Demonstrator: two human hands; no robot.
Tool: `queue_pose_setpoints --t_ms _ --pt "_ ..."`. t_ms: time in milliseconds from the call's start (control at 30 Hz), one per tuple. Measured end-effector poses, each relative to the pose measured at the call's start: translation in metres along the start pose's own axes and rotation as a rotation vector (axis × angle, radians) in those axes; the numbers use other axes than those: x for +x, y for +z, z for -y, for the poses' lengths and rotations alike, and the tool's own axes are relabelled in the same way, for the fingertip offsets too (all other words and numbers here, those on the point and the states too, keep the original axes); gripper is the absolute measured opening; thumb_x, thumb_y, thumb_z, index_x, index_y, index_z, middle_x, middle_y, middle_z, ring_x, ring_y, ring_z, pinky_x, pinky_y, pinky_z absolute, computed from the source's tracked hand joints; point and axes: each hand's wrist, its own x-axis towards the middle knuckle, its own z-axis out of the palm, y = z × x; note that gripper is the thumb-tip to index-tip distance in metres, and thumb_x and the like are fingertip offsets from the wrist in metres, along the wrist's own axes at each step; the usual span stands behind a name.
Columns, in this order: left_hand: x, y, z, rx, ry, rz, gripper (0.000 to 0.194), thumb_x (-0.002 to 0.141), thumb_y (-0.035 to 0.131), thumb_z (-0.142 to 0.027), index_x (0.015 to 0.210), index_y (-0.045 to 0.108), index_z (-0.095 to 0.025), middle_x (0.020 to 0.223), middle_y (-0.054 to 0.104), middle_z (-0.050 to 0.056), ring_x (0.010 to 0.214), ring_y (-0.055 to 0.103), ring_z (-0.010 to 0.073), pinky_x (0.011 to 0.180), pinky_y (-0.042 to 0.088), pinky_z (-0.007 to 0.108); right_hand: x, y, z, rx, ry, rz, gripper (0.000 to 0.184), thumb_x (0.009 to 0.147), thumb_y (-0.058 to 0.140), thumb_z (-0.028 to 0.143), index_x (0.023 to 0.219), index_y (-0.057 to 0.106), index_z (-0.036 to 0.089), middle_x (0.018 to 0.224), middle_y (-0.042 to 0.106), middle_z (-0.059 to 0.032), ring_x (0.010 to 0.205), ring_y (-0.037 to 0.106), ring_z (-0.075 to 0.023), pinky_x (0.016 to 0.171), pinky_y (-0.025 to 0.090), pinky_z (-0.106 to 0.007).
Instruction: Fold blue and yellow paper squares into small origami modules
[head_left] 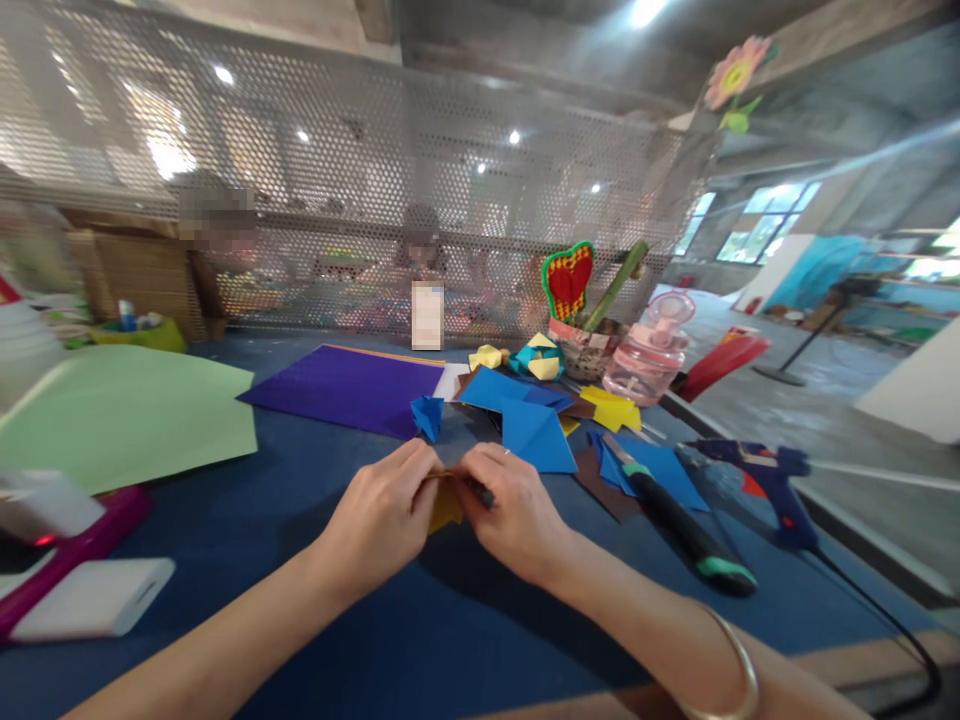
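My left hand (381,515) and my right hand (511,515) meet over the blue table (315,620), fingers pinched together on a small folded piece of yellow-brown paper (445,503). The paper lies mostly hidden between and under the two hands. Just beyond them sit a small folded blue paper shape (427,415) and several blue folded triangles (534,432). A bangle circles my right wrist (731,670).
A purple sheet (345,388) and a light green sheet (120,415) lie at the back left. To the right lie a black-handled cutter (686,535) and a blue glue gun (772,485) with its cord. A pink bottle (649,355), a heart ornament (568,280) and folded paper pieces stand behind. People sit behind the mesh screen.
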Motion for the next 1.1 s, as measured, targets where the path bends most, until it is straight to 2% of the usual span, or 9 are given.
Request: queue_pose_setpoints --t_ms 333,467,533,600,700,767,900,1000,1100 --pt "-0.004 -0.009 -0.007 -0.018 0.059 -0.018 0.017 0.078 0.046 -0.007 0.066 0.047 -0.019 0.065 0.048 -0.002 0.060 0.048 0.0117 0.057 0.035 0.025 -0.004 -0.004 0.004 -0.048 -0.101 0.038 0.018 0.087 0.045 0.011 0.072 0.048 0.019 0.074 0.053 -0.0034 0.075 0.050 -0.0180 0.067 0.037 -0.029" --pt "0.002 -0.007 -0.007 -0.172 -0.162 -0.094 0.017 0.082 0.052 -0.018 0.065 0.051 -0.019 0.061 0.053 -0.002 0.056 0.051 0.0111 0.053 0.038 0.023 0.001 -0.002 0.006 0.039 0.082 -0.028 0.003 0.088 0.052 0.018 0.090 0.053 0.020 0.084 0.061 -0.0036 0.079 0.055 -0.0180 0.070 0.041 -0.028" --pt "0.004 -0.005 -0.006 -0.328 -0.311 -0.096 0.015 0.082 0.055 -0.025 0.068 0.053 -0.019 0.062 0.058 -0.002 0.055 0.055 0.0118 0.052 0.042 0.022 0.004 0.000 0.008 0.117 0.219 -0.026 0.014 0.084 0.058 0.021 0.097 0.052 0.020 0.083 0.063 -0.0022 0.073 0.057 -0.0171 0.064 0.041 -0.027" --pt "0.005 -0.003 -0.004 -0.463 -0.417 -0.088 0.015 0.082 0.056 -0.029 0.071 0.053 -0.019 0.063 0.060 -0.002 0.055 0.059 0.0127 0.050 0.043 0.021 0.006 0.002 0.010 0.241 0.333 0.004 0.014 0.084 0.058 0.025 0.096 0.052 0.020 0.080 0.064 -0.0008 0.067 0.058 -0.0155 0.059 0.041 -0.024" --pt "0.005 0.000 -0.002 -0.560 -0.475 -0.096 0.015 0.080 0.058 -0.030 0.072 0.053 -0.019 0.062 0.060 -0.003 0.056 0.061 0.0133 0.050 0.044 0.021 0.007 0.004 0.009 0.427 0.403 0.011 0.009 0.089 0.051 0.028 0.090 0.054 0.019 0.081 0.064 -0.0012 0.071 0.060 -0.0142 0.060 0.043 -0.022" --pt "0.005 0.000 -0.001 -0.575 -0.491 -0.089 0.014 0.079 0.059 -0.030 0.071 0.053 -0.019 0.062 0.060 -0.003 0.056 0.061 0.0132 0.050 0.043 0.021 0.007 0.004 0.006 0.427 0.395 -0.016 0.012 0.090 0.049 0.029 0.084 0.053 0.019 0.077 0.062 0.0001 0.069 0.058 -0.0129 0.059 0.042 -0.021" --pt "0.006 0.002 0.001 -0.517 -0.510 -0.020 0.010 0.077 0.058 -0.026 0.071 0.054 -0.019 0.061 0.061 -0.003 0.053 0.060 0.0132 0.047 0.041 0.020 0.006 0.004 0.001 0.220 0.327 -0.023 0.020 0.087 0.052 0.024 0.069 0.047 0.019 0.061 0.049 0.0049 0.056 0.045 -0.0091 0.052 0.031 -0.020" --pt "0.006 0.003 0.000 -0.471 -0.446 0.002 0.004 0.077 0.056 -0.023 0.079 0.057 -0.020 0.071 0.065 -0.001 0.064 0.064 0.0152 0.054 0.046 0.022 0.005 0.003 -0.001 0.110 0.264 0.015 0.019 0.085 0.053 0.018 0.068 0.047 0.018 0.059 0.047 0.0055 0.054 0.041 -0.0084 0.051 0.026 -0.021" --pt "0.006 0.002 -0.001 -0.382 -0.354 0.016 0.009 0.078 0.054 -0.020 0.082 0.061 -0.021 0.079 0.068 0.000 0.074 0.065 0.0156 0.064 0.049 0.023 0.003 0.004 0.000 0.038 0.213 0.046 0.016 0.085 0.055 0.017 0.070 0.051 0.019 0.058 0.050 0.0047 0.052 0.043 -0.0092 0.050 0.025 -0.022"
